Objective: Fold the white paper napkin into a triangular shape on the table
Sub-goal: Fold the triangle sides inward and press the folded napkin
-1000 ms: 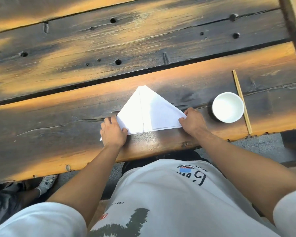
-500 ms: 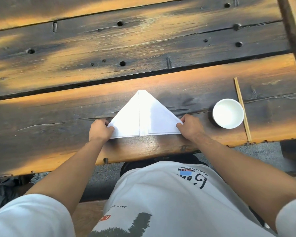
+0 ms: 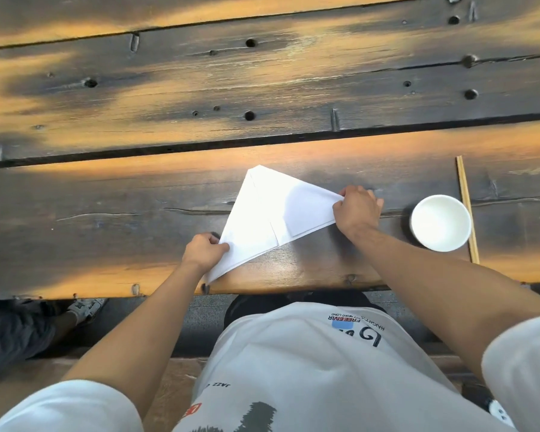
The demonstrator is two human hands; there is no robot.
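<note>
Pinching opposite corners, the left hand (image 3: 204, 251) and right hand (image 3: 357, 210) hold the white paper napkin (image 3: 272, 218), folded into a triangle, stretched between them on the wooden table (image 3: 106, 213) beside a white cup (image 3: 440, 222)

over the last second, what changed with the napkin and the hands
The napkin turned: its right corner swung away with the right hand, its left corner came toward the table edge with the left hand. Both hands kept pinching those corners. The cup and chopstick stayed put.
</note>
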